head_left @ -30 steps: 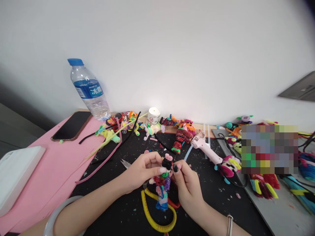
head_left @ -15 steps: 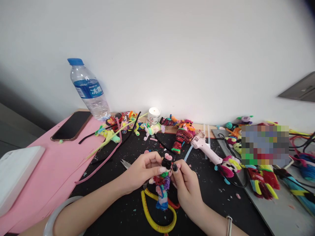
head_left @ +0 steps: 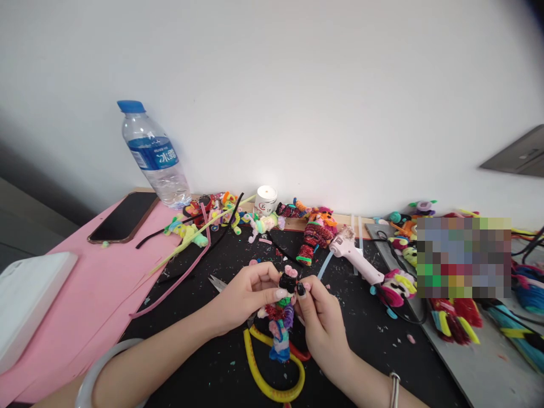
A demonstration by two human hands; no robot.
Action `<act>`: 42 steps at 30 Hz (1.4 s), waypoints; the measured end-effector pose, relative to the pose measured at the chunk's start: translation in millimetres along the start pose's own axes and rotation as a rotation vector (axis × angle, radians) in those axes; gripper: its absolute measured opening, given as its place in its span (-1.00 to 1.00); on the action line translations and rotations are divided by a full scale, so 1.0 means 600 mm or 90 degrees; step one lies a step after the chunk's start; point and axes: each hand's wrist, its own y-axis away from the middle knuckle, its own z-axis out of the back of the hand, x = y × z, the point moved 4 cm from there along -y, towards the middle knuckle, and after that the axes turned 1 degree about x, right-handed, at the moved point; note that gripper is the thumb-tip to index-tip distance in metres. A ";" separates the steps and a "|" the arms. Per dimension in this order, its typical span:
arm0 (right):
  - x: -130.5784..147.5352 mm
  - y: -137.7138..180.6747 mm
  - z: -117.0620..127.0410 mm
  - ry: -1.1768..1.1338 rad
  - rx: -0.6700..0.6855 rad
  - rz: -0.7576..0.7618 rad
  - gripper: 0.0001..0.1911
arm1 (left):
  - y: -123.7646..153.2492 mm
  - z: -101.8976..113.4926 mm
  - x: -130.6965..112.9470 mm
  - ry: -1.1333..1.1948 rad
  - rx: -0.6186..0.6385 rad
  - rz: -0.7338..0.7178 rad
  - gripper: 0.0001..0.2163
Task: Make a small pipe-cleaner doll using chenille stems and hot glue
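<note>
Head view: steady the pipe-cleaner doll, between the hands and pinched by the left hand, while the right hand, fingertips closed, perhaps on something tiny, works lightly beside it.

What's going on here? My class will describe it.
A person's left hand holds a small fuzzy doll near its head. The right hand is beside the head, fingers drawn together; whether they grip anything is unclear. A yellow tape measure curves near the doll's feet, scissors lie partly hidden by the left hand, and a glue gun rests farther back.
</note>
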 end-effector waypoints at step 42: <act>0.009 -0.005 0.002 0.030 -0.027 0.022 -0.70 | 0.000 0.001 0.006 -0.007 -0.004 0.001 -0.79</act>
